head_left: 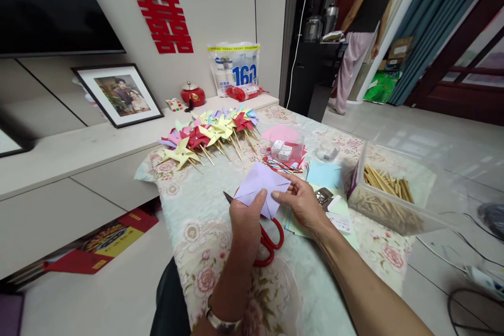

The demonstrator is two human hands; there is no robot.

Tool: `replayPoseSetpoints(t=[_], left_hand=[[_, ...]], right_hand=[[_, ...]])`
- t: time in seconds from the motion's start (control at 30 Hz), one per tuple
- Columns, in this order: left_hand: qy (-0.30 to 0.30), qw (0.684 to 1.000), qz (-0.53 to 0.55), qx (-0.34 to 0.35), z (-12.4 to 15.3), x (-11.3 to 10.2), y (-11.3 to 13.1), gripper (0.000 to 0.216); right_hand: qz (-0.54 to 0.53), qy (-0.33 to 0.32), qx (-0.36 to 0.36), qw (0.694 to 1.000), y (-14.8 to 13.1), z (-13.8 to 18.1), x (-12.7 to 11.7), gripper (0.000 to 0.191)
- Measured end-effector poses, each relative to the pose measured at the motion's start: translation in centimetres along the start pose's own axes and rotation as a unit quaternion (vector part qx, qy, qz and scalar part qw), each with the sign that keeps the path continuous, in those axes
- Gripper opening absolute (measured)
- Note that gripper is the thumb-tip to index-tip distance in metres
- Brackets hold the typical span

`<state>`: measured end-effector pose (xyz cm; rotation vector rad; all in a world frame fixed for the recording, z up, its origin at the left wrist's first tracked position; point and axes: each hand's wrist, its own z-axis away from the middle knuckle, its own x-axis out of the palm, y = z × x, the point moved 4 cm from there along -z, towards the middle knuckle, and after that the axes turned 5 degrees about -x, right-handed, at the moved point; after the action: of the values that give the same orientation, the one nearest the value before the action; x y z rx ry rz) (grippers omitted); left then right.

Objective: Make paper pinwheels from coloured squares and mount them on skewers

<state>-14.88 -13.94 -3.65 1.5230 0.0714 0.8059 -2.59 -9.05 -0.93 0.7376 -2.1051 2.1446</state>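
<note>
Between my two hands is a square of purple paper (258, 178), with cuts running in from its corners. My left hand (246, 215) pinches its lower left side, thumb on top. On the right side, my right hand (301, 200) grips it between thumb and fingers. Beneath the paper and my left hand lie scissors (271, 244) with red handles; one dark blade tip pokes out at the left. Several finished paper pinwheels (212, 134) on wooden sticks lie in a pile farther back. Sheets of light blue and green paper (323, 174) are stacked beyond my right hand.
A clear plastic box (388, 205) of wooden sticks stands at the right. A round clear container (286, 148) sits on patterned paper, near an opened small box (325, 198) of metal pieces. A floral cloth (205, 273) covers the table. A person (368, 21) stands at the back right.
</note>
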Motion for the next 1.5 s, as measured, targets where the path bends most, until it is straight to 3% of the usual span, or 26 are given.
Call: replayPoseSetpoints(t=[0.07, 0.17, 0.27, 0.37, 0.47, 0.53, 0.7, 0.8, 0.97, 1.1, 1.23, 1.37, 1.5], left_hand=[[0.008, 1.0, 0.006, 0.0, -0.1, 0.0, 0.0, 0.051], [0.082, 0.993, -0.074, 0.032, 0.0, -0.5, 0.7, 0.066], [0.172, 0.955, -0.211, 0.12, 0.8, -1.0, 2.2, 0.064], [0.215, 0.908, -0.29, 0.214, 2.0, -0.9, 3.4, 0.048], [0.152, 0.899, -0.314, 0.266, 2.7, 0.0, 3.5, 0.025], [0.075, 0.919, -0.292, 0.254, 2.7, 0.7, 3.0, 0.02], [-0.066, 0.991, -0.104, 0.054, 2.0, 1.6, 1.0, 0.042], [-0.082, 0.997, -0.002, -0.002, 1.9, 2.0, 1.3, 0.037], [-0.089, 0.995, 0.052, -0.001, 2.0, 2.6, 2.3, 0.027], [-0.052, 0.993, 0.099, -0.04, 1.5, 2.1, 1.6, 0.034], [0.012, 0.993, 0.103, -0.065, 0.9, 0.9, 0.9, 0.05], [0.031, 0.994, 0.082, -0.067, 0.6, 0.3, 0.8, 0.055], [0.035, 0.995, 0.07, -0.055, 0.5, 0.1, 0.9, 0.056]], right_hand=[[0.007, 0.017, -0.025, 1.0, -0.1, -0.1, -0.1, 0.051], [0.067, 0.069, -0.081, 0.992, -0.3, -0.3, -0.9, 0.044], [0.195, 0.117, -0.136, 0.964, -0.8, -0.1, -1.7, 0.04], [0.312, 0.129, -0.18, 0.924, -1.4, 0.2, -1.9, 0.04], [0.394, 0.124, -0.224, 0.883, -1.9, 0.6, -1.5, 0.039], [0.425, 0.108, -0.264, 0.859, -2.2, 0.8, -1.1, 0.037], [0.45, 0.028, -0.35, 0.821, -2.1, 1.3, 0.2, 0.034], [0.458, -0.029, -0.366, 0.809, -2.0, 1.4, 0.8, 0.036], [0.476, -0.1, -0.372, 0.79, -2.1, 1.8, 1.5, 0.048], [0.466, -0.137, -0.357, 0.798, -2.1, 2.0, 1.8, 0.057], [0.395, -0.144, -0.32, 0.849, -2.3, 2.0, 1.7, 0.047], [0.325, -0.061, -0.229, 0.915, -2.2, 1.3, 0.2, 0.029], [0.32, 0.016, -0.178, 0.931, -1.6, 0.4, -1.1, 0.025]])
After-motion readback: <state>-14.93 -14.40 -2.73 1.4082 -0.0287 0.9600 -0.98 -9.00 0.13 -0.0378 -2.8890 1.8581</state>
